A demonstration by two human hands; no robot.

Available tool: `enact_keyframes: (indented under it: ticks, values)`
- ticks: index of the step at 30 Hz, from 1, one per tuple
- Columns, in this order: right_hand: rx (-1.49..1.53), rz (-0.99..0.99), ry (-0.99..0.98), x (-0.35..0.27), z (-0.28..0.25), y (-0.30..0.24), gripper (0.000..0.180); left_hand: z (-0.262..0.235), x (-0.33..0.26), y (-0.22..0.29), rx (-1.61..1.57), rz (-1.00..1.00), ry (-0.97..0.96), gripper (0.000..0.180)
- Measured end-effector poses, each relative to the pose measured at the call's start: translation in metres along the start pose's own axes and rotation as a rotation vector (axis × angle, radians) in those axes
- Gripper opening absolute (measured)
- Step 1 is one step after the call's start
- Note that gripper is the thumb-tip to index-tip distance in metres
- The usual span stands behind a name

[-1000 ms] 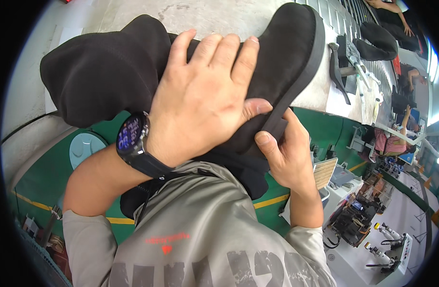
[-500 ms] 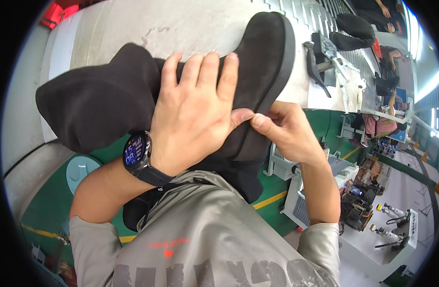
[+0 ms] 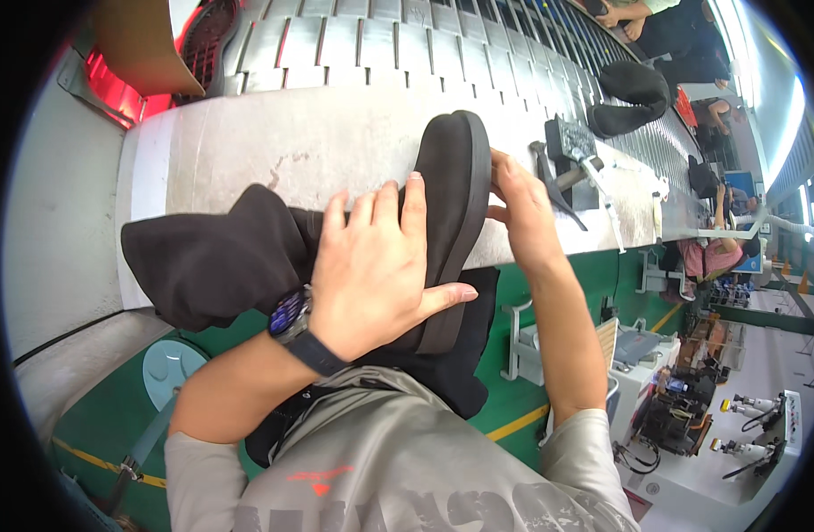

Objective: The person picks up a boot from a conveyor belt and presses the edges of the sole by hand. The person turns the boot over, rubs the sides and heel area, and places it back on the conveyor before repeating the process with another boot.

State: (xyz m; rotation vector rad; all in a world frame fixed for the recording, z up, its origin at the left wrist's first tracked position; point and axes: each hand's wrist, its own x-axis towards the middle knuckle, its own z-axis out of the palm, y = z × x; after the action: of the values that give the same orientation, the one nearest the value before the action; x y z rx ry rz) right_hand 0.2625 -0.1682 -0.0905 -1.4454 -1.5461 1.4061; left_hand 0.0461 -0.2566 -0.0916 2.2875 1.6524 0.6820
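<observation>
A black boot (image 3: 442, 195) lies on its side across my lap and the bench edge, its foot pointing away and its thick dark sole (image 3: 471, 186) facing right. Its soft shaft (image 3: 212, 257) folds out to the left. My left hand (image 3: 371, 266), with a watch (image 3: 291, 317) on the wrist, grips the boot from above: the fingers lie over the upper, and the thumb stretches across to the sole edge. Beside the toe end of the sole is my right hand (image 3: 524, 208), its fingers apart and slightly bent, fingertips at the sole's outer side. Whether they press on it, I cannot tell.
The pale bench (image 3: 247, 133) borders a slatted metal conveyor (image 3: 336, 53). A hammer (image 3: 553, 186) lies on the right by a dark block (image 3: 571, 142). Another black boot (image 3: 629, 97) rests farther along. At far left a sole (image 3: 207, 40) stands near a red-lit box (image 3: 114, 80). Co-workers sit beyond.
My right hand has let go of its thumb pinch at the middle of the sole edge and moved toward the toe. My left hand keeps its hold. The view now takes in more conveyor.
</observation>
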Motion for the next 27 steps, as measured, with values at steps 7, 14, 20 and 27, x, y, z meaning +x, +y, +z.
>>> enact_keyframes:
  ticks: [7,14,20,27]
  values:
    - [0.066,-0.253,0.134,0.034,0.035,-0.009,0.065,-0.007,0.039,-0.006,-0.216,-0.041,-0.004,0.112]
    - [0.591,-0.884,-0.133,-0.054,0.017,-0.102,0.065,-0.032,0.021,0.024,0.154,0.19,0.625,0.131]
    - [0.567,-0.516,-0.148,-0.132,0.027,0.006,0.08,0.019,-0.041,0.029,0.205,0.199,0.721,0.064]
    - [0.443,-0.043,-0.094,-0.216,0.05,0.011,0.129,0.073,-0.116,0.034,0.179,0.297,0.731,0.032]
